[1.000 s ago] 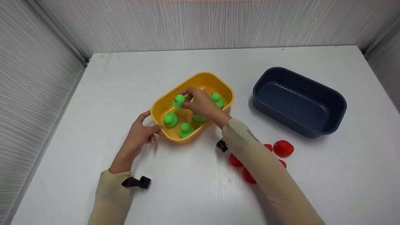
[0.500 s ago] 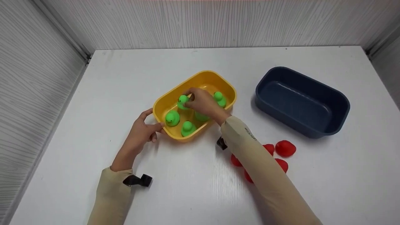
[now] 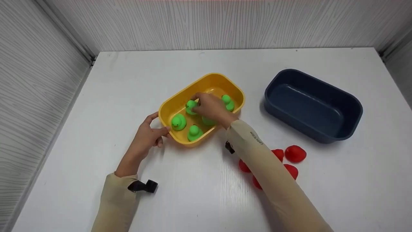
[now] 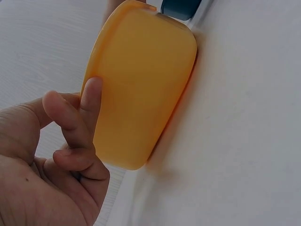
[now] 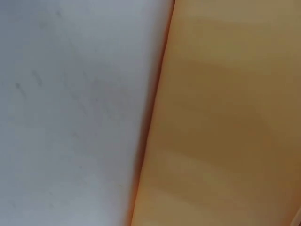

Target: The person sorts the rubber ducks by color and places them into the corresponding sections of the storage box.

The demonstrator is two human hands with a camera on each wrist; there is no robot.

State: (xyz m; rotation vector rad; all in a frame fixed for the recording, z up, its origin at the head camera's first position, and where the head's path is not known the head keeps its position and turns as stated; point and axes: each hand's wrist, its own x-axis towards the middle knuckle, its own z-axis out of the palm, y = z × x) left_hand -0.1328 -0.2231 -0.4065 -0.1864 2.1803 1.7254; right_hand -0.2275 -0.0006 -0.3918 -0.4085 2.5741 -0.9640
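Inside a yellow plastic bin [image 3: 205,84], my right hand [image 3: 211,105] pinches a green toy duck [image 3: 191,107] near the bin's far side. Other green ducks [image 3: 178,122] sit on the bin's floor around it, one partly hidden under the right hand. My left hand [image 3: 145,136] holds the bin's left end, thumb at the rim. From the left wrist, the left hand [image 4: 61,155] has fingers against the outer wall of the yellow bin [image 4: 141,89]. The right wrist view has only the bin's wall [image 5: 221,117] and white tabletop; the right hand is out of that view.
A dark blue bin [image 3: 309,103] stands on the white table [image 3: 199,193] to the right. Several red objects [image 3: 295,154] lie in front of it, some partly hidden by the right forearm. White wood-grain panels [image 3: 206,25] border the table at the back and sides.
The right hand has lowered the green duck toward the bin's floor. The left hand keeps its hold on the bin. The whole view has shifted slightly.
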